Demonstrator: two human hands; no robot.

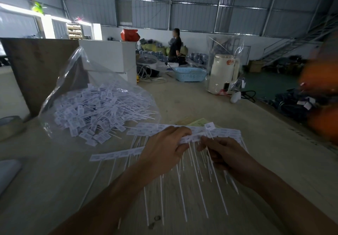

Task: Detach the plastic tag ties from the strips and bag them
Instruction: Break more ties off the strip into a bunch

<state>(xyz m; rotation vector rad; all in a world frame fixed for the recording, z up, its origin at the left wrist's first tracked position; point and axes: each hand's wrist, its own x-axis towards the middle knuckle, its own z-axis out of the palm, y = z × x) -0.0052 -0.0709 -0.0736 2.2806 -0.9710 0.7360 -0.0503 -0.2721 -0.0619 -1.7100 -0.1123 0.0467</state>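
Strips of white plastic tag ties lie in layers on the table, tails pointing toward me. My left hand grips the top strip by its row of tag heads. My right hand pinches the tail of one tag tie, whose head sticks up at the strip's right end. Another strip lies flat to the left. A clear plastic bag at the left holds a heap of loose tag ties, its mouth facing the strips.
A roll of tape sits at the far left edge. White boxes, a blue basket and a cream kettle stand at the table's far side. A person stands far behind. The table edge runs along the right.
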